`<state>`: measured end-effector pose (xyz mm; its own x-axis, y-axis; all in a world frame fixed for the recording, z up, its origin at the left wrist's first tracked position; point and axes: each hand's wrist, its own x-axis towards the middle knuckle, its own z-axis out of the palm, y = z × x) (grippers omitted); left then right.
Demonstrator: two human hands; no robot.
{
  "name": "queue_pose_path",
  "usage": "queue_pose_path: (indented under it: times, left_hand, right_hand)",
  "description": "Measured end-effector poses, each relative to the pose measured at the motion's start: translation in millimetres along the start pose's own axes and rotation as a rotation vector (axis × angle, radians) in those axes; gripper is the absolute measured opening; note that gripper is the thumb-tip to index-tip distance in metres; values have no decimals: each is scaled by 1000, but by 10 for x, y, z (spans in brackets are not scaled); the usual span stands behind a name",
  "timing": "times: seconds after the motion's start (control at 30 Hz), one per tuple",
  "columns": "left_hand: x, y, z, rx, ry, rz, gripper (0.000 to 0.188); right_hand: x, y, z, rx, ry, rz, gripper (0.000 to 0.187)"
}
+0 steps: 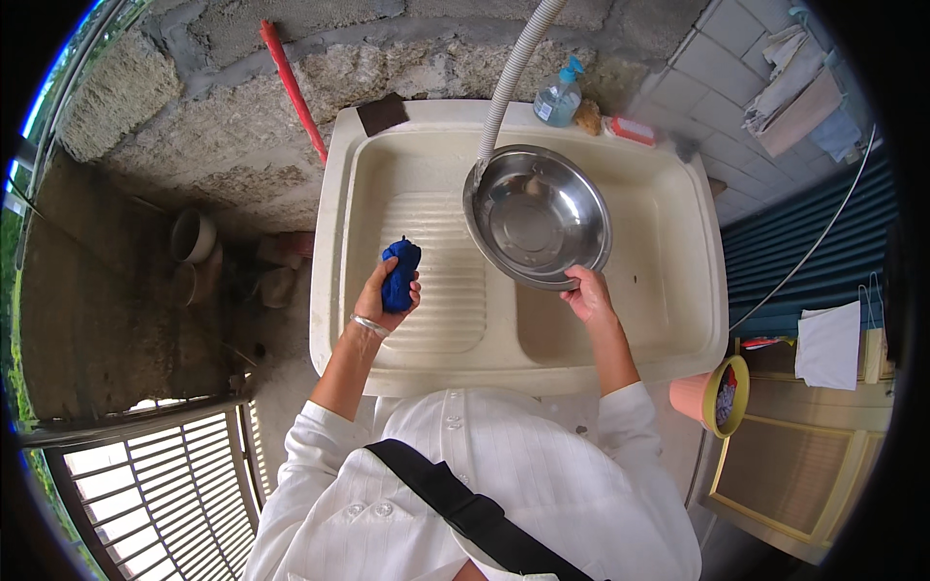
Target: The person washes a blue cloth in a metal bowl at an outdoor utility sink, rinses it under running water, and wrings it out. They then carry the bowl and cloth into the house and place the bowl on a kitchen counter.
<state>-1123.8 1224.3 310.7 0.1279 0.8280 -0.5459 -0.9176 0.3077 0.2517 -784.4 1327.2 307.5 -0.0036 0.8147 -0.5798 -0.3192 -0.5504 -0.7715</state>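
My left hand (380, 298) is closed round a bunched blue cloth (400, 277), held above the ribbed washboard (436, 281) on the left side of the cream sink (659, 339). A steel basin (531, 218) tilts over the right side of the sink, and my right hand (587, 294) grips its near rim. From above, a grey corrugated hose (518, 73) comes down to the basin's far left rim. A little water shows at the hose's end. What supports the basin underneath is hidden.
On the sink's back ledge stand a pump bottle (558, 95) with a blue top and a red and white box (630, 131). A red pipe (293, 92) leans at the back left. A pink bin (712, 395) with a yellow rim stands right of the sink. Cloths (799, 92) hang at the far right.
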Motion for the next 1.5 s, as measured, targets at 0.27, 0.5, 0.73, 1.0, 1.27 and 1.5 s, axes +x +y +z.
queue_pose_path:
  times: [0.27,0.5,0.73,1.0,1.27,1.5]
  left_hand:
    - [-172,126,-62,-8,-5,34,42]
    - [-392,277,-150,3,-19,99,41]
    - [-499,214,-282,-32,27,87,41]
    - [-459,157,-108,23,59,83,41]
    - [-385,98,-87,42,30,43,41]
    - [-468,62,-178,2,36,61,42]
  right_hand:
    - [-104,158,636,65,-302,275,8]
    - [-56,246,713,-19,-229,-50,11]
    - [-159,-246,45,-65,16,-233,8]
    - [-336,-203,-172,-1037,507,-1406,49]
    - [54,47,464,-1240,326,-1722,53]
    - [485,126,1144,-1185,194,-1776,54]
